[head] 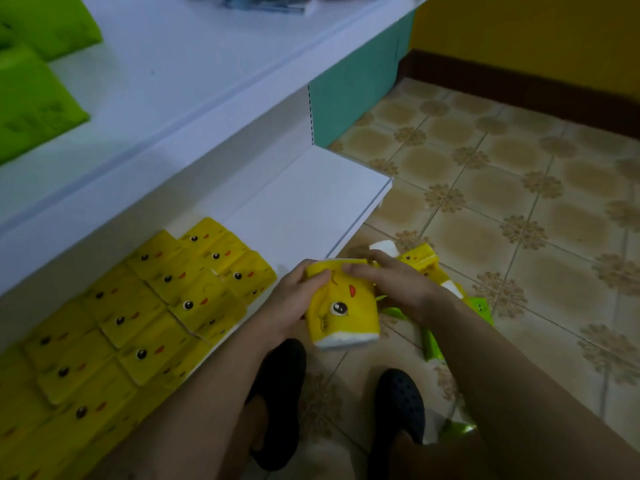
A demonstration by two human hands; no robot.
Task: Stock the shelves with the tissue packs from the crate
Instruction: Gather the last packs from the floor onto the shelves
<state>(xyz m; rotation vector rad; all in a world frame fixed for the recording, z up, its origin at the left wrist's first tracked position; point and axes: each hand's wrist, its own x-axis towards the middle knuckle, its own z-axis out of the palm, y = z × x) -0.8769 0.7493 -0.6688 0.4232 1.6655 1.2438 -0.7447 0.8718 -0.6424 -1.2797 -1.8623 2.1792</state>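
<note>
Floor: The tiled floor [519, 209] is the biggest thing here. The person squats on it, close to the low shelf, so both arms can reach in.
Top shelf: The white top shelf [180, 74] has green packs [31, 98] lying flat at its left edge. I think green goes up here and yellow goes down below.
Bottom shelf: The white bottom shelf [311, 206] sits just above the floor. Its right end is bare. I think the next pack goes there.
Yellow rows: The yellow packs [149, 306] fill the left part of the bottom shelf, out to its front edge. They lie flat, side by side and touching, faces up. Packed tight like this, more can fit and the faces show.
Held pack: The held pack [341, 306] is yellow too. It is over the floor, just off the front edge of the bottom shelf, near the right end of the rows. Its face is up and its white end points at the person.
Left hand: The left hand [294, 303] grips the pack's left side, its fingers [317, 277] curled round it.
Right hand: The right hand [391, 285] grips the far end, its fingers [360, 270] pressed together over the top. The pack looks soft and dented, so two hands likely keep it in shape.
Loose packs: A loose yellow pack [420, 259] and loose green packs [479, 306] lie on the floor just behind the right hand, easy to grab.
Shoes: Dark shoes [280, 393] stand flat on the floor under the arms.
Crate: I cannot see it.
</note>
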